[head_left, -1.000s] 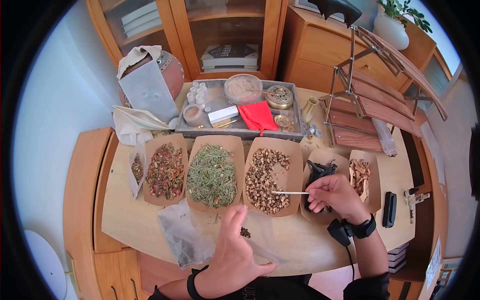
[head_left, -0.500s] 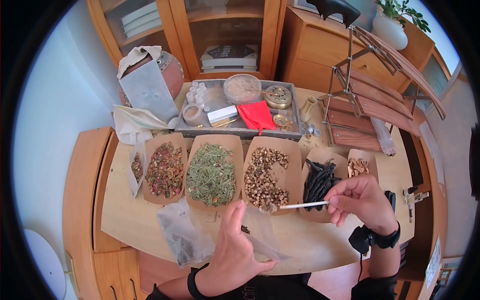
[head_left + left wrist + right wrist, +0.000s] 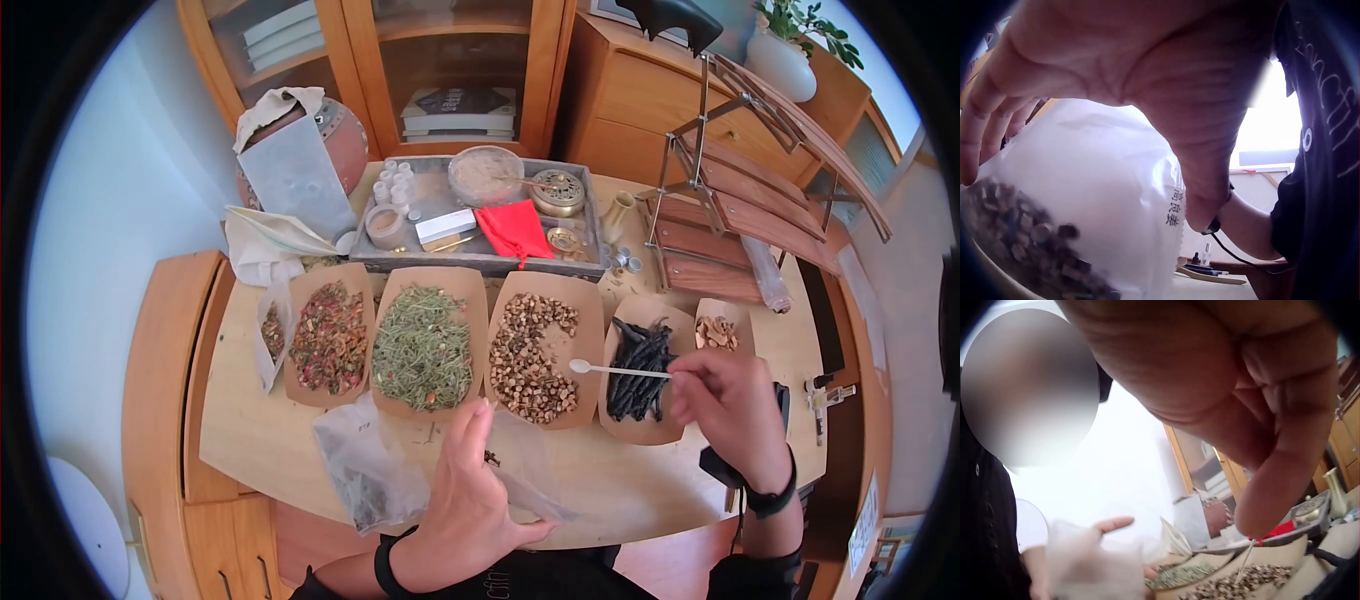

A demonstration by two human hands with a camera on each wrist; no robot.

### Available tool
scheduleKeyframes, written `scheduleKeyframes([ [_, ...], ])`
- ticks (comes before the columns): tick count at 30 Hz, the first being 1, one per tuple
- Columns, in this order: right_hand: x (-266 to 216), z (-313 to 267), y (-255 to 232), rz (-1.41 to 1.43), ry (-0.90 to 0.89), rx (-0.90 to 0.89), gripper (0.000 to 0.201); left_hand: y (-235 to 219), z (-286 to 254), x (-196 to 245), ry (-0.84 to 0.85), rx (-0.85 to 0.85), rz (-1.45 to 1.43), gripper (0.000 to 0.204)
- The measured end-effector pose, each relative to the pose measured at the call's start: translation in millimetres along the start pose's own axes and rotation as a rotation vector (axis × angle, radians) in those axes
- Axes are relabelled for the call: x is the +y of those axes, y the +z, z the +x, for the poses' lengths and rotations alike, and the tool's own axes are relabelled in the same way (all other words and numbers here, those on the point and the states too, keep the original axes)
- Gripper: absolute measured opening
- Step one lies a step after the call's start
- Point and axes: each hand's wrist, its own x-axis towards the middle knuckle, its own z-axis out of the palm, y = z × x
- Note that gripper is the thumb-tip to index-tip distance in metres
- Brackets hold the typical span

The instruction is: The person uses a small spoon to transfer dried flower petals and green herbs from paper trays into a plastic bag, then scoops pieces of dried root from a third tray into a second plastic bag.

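My left hand (image 3: 465, 500) grips a translucent plastic bag (image 3: 528, 465) across its width, thumb and fingers spread to its two sides. Dark brown diced pieces (image 3: 1035, 240) lie in the lower part of the bag in the left wrist view. Between thumb and fingertips, my right hand (image 3: 735, 410) pinches the handle of a small white spoon (image 3: 625, 371). The spoon's bowl looks bare, over the right part of a cardboard tray (image 3: 570, 350) of brown diced pieces (image 3: 535, 335). Its handle crosses above dark twisted strips (image 3: 640, 392) in the neighbouring tray.
Further cardboard trays hold green dried herb (image 3: 425, 350), a reddish mix (image 3: 330, 335) and pale chips (image 3: 718, 332). A second filled bag (image 3: 370, 465) lies left of my left hand. Behind stands a grey tray (image 3: 430, 262) with a red pouch (image 3: 515, 230); a folding wooden rack (image 3: 710, 240) is at right.
The spoon moved from the tray of brown pieces toward the bag with some pieces on it, then back up and right with its bowl bare. My left hand has stayed in place.
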Motion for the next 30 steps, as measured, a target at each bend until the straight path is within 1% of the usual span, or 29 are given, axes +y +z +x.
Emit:
scheduleKeyframes([
  [2,13,9,4,-0.188,-0.027,-0.033,0.009,1,0,-1,0.019,0.014,-0.011,0.139],
  [3,19,11,5,-0.216,-0.084,-0.048,0.009,1,0,-2,0.017,0.015,-0.011,0.139],
  [4,22,14,6,-0.217,-0.084,-0.052,0.009,1,-1,-2,0.016,0.017,-0.01,0.139],
  [6,27,20,9,-0.132,-0.004,-0.121,0.01,1,-1,-1,0.013,0.018,-0.009,0.14],
  [7,30,24,11,-0.132,-0.003,-0.122,0.01,0,-1,-1,0.002,0.015,-0.014,0.14],
  [9,36,33,16,0.103,0.206,-0.287,0.01,1,0,0,-0.008,0.014,-0.02,0.139],
  [10,40,37,20,0.102,0.206,-0.288,0.01,1,1,0,0.002,0.054,-0.067,0.132],
  [11,45,41,24,0.154,0.237,-0.333,0.01,1,1,0,0.012,0.094,-0.114,0.126],
  [12,49,44,27,0.206,0.268,-0.378,0.011,1,1,0,0.011,0.095,-0.114,0.126],
  [13,52,46,29,0.205,0.267,-0.38,0.011,1,1,-1,0.016,0.095,-0.119,0.126],
  [15,58,48,32,0.288,0.3,-0.407,0.012,0,1,-1,0.019,0.094,-0.123,0.126],
  [18,60,50,31,0.325,0.333,-0.4,0.013,1,1,-1,0.01,0.086,-0.114,0.126],
  [21,63,51,30,0.383,0.354,-0.405,0.013,3,1,-2,0.022,0.086,-0.162,0.125],
  [24,66,50,27,0.402,0.352,-0.398,0.014,2,0,-1,0.023,0.093,-0.15,0.125],
  [26,61,46,22,0.425,0.35,-0.385,0.014,-1,-1,3,-0.056,0.048,-0.097,0.125],
  [28,50,41,13,0.447,0.346,-0.374,0.014,0,-2,1,-0.046,0.068,-0.118,0.125],
  [30,32,33,2,0.422,0.301,-0.328,0.013,0,-3,0,-0.036,0.088,-0.139,0.125],
])
